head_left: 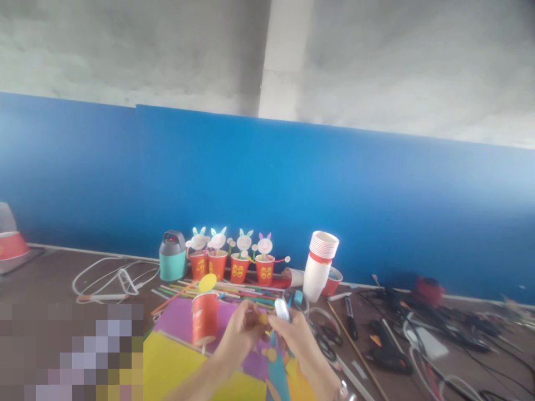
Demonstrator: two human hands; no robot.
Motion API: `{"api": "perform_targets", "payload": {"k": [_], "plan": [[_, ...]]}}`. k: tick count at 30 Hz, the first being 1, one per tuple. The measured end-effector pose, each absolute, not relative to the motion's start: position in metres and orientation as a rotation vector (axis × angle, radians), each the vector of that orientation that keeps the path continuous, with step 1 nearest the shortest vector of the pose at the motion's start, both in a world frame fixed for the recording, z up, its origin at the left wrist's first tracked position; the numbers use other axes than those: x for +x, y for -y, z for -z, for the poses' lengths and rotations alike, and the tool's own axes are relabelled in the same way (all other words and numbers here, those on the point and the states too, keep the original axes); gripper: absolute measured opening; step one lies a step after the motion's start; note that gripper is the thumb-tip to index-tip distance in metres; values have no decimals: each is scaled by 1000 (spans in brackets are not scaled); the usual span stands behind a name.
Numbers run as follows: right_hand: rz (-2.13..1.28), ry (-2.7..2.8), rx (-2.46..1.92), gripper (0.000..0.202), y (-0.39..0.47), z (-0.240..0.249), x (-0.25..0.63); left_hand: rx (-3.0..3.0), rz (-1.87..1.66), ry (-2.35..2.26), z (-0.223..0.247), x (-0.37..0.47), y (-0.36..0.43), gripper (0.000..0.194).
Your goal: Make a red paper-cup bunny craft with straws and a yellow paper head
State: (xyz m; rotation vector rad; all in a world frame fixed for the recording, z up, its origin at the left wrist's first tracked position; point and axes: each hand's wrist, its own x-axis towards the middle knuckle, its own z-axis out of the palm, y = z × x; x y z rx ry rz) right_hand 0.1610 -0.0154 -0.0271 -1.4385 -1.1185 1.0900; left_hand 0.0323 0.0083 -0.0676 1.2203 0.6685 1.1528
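Note:
My left hand (pixel 246 326) and my right hand (pixel 290 326) meet above the coloured paper. The fingers of my left hand pinch a small yellow paper piece (pixel 263 318), which my right fingertips also touch. A white, rounded object (pixel 282 309) sticks up from my right hand; its lower part is hidden by the fingers. To the left of my hands, a red paper cup (pixel 204 320) stands on a purple sheet (pixel 178 317), with a yellow disc (pixel 208 282) at its top. Small yellow and orange paper pieces lie below my hands.
Behind stand several red cups with rabbit faces (pixel 264 268), a teal container (pixel 172 262) and a stack of white cups (pixel 320 267). Coloured sticks lie in front of them. On the right are scissors (pixel 326 342), a black glue gun (pixel 388 348) and tangled cables. A blue partition (pixel 259 178) borders the table.

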Motion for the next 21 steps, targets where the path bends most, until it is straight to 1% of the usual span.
{"api": "perform_targets", "payload": {"k": [3,5,7,10,12,15,18,21], "plan": [[-1103,1088,-1426,23,14,29,165,1480,-1268,-846,64,25,-3,17],[-1129,1081,-1415,24,14,29,166,1752,-1374,-1000,61,18,0,17],[-1170,1080,-1404,22,13,29,167,2004,-1448,-1007,60,12,1,11],[-1234,1069,-1391,20,13,28,167,2211,-1493,-967,59,8,0,14],[-1260,1064,-1384,25,14,27,167,2182,-1499,-963,59,8,-2,15],[-1235,1075,-1364,29,18,25,165,1876,-1470,-1070,59,12,-7,12],[-1147,1120,-1319,23,23,23,161,1646,-1390,-1180,60,15,-14,19],[-991,1332,-1277,27,28,24,156,1627,-1361,-1176,59,15,-17,25]]}}
